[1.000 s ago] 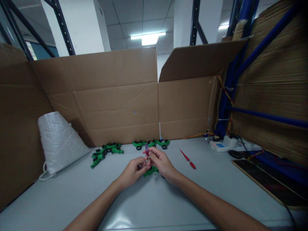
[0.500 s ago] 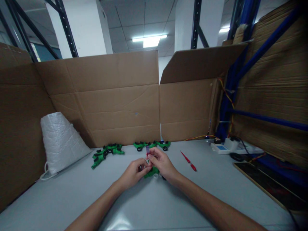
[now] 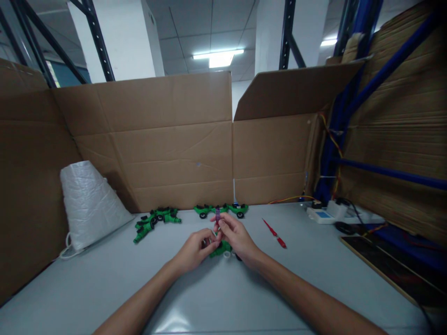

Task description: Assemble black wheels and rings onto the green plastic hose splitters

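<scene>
My right hand (image 3: 239,235) pinches a small purple piece (image 3: 218,215) that stands upright above the fingertips. Beside it, my left hand (image 3: 197,246) has its thumb and fingers pressed together at the lower end of that piece; what they hold is too small to make out. Just beneath both hands a green toy part (image 3: 220,249) rests on the table, partly hidden by the fingers, with a white round piece (image 3: 227,255) and a dark wheel near it. A red screwdriver (image 3: 274,233) lies to the right of my right hand.
Green toy vehicles (image 3: 237,210) line the back of the grey table (image 3: 209,298). More green parts (image 3: 145,226) sit at the back left, near a white padded bag (image 3: 91,209). Cardboard walls (image 3: 174,153) surround the table. A power strip (image 3: 323,215) and cables lie at the right.
The purple piece has shifted slightly right and up in my right fingers. Both hands otherwise keep nearly the same place, and the camera view has moved a little.
</scene>
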{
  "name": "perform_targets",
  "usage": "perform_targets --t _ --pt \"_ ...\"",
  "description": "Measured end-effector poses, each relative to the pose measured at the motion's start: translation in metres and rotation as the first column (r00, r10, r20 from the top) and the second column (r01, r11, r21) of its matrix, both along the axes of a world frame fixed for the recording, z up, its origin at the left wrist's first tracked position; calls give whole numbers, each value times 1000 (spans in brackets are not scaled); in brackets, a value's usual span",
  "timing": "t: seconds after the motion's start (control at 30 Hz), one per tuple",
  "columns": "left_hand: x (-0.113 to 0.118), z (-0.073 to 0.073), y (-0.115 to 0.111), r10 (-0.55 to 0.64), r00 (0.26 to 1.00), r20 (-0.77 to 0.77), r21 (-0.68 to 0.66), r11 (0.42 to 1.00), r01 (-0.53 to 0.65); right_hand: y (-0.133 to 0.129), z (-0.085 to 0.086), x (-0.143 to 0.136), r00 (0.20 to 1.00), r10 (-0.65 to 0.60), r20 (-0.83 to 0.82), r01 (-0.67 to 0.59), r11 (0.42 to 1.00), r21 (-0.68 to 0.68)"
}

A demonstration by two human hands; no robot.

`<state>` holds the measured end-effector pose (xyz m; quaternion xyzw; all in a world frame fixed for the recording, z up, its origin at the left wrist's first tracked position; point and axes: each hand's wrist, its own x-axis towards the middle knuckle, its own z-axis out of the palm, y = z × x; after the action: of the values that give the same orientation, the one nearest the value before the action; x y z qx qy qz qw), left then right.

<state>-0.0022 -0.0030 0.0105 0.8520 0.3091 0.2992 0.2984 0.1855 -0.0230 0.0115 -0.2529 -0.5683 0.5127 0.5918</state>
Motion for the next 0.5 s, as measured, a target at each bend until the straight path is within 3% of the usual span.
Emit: perform_targets --t 0.5 --pt "0 -3 1 -2 1000 -7 7 1000 2 0 0 0 999 -39 21 38 999 15"
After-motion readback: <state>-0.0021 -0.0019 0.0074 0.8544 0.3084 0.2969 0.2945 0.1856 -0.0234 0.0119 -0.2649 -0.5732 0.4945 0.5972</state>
